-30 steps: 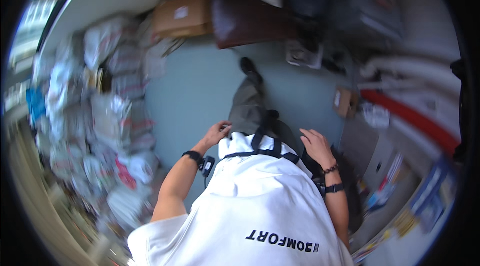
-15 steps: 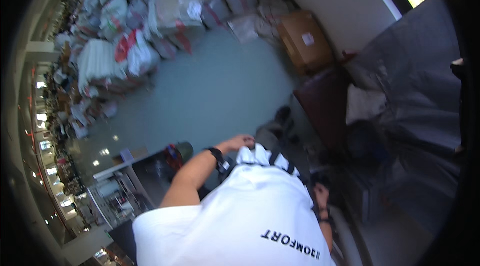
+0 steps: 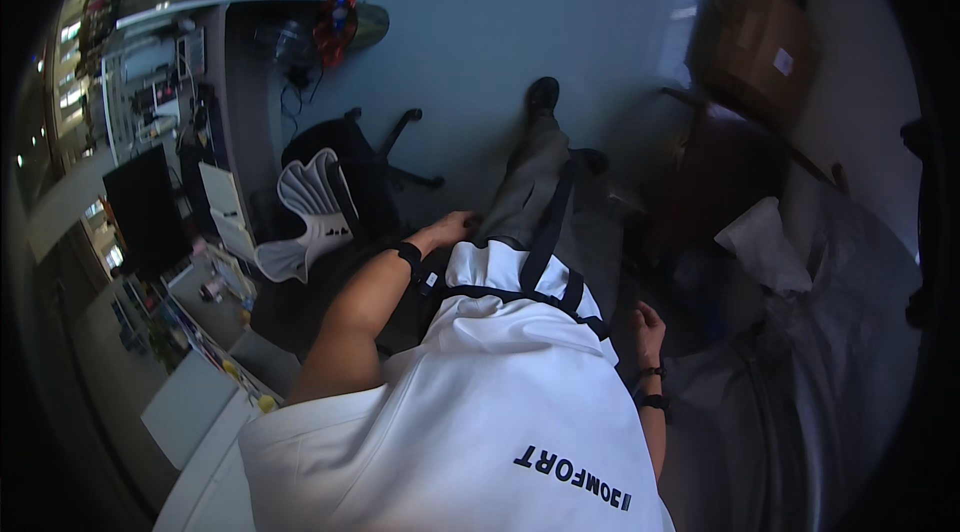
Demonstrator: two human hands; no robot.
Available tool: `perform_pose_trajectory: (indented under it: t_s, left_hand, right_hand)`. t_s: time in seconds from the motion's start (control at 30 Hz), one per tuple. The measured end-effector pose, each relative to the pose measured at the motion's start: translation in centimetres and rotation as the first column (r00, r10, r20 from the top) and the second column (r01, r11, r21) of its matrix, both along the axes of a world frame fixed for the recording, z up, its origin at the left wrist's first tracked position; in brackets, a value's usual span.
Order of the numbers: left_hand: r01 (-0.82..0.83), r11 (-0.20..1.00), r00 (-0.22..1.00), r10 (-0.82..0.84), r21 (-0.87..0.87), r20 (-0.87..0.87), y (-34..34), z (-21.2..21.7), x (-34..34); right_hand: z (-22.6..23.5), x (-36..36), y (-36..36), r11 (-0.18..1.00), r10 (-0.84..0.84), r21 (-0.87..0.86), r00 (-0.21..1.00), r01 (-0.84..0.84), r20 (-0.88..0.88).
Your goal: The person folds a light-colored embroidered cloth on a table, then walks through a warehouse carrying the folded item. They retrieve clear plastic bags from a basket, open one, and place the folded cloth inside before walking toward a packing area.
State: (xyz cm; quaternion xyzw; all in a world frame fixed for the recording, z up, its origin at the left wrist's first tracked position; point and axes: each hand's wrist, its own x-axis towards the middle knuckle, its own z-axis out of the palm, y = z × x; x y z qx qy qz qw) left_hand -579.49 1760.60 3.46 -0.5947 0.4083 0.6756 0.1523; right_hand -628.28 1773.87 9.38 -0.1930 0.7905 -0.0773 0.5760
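Observation:
My left hand [image 3: 452, 226] hangs beside my grey trouser leg [image 3: 530, 177], its fingers loosely curled in and nothing seen in them. A black band is round that wrist. At my other side hangs my right hand [image 3: 648, 328], also curled closed with nothing visible in it; two dark bands circle its wrist and forearm. Dark straps [image 3: 530, 294] cross my waist and thigh over the white shirt [image 3: 500, 402]. Closest to my left hand is a black office chair [image 3: 335, 147] with a pale ribbed back support [image 3: 312, 194].
A desk holds a dark monitor [image 3: 148, 207] and small items at left. Beyond the chair, a red bag [image 3: 335, 30] lies on the floor. A cardboard box [image 3: 768, 57], a dark red chair [image 3: 725, 172], a white pouch [image 3: 765, 247] and grey sheeting [image 3: 850, 332] are at right.
My view has swung down and turned, so the piled white sacks are out of sight and the desk and office chair show more fully. One leg now reaches forward. Both hands remain at my sides.

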Motion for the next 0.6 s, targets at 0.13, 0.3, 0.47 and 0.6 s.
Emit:
perform_pose_trajectory:
  t_s: [0.13,0.3,0.47,0.6]
  left_hand:
    - [-0.155,0.987,0.988,0.155,-0.031,-0.027,6.0,1.2,1.4]
    - [-0.303,0.941,0.953,0.299,0.152,0.049,7.7,1.9,2.4]
    - [-0.378,0.912,0.925,0.365,0.162,0.100,10.1,-0.2,3.9]
    - [-0.675,0.681,0.733,0.580,0.282,0.356,16.9,-5.6,3.5]
  right_hand:
    - [-0.5,0.3,1.7,0.977,0.107,0.183,0.994,-0.108,0.016]
    - [-0.6,1.9,-5.9,0.924,0.366,0.123,0.930,-0.363,-0.006]
    - [-1.8,7.2,-17.1,0.989,0.147,-0.030,0.979,-0.144,0.142]
    - [-7.4,8.9,-19.8,0.924,0.381,-0.010,0.924,-0.381,0.016]
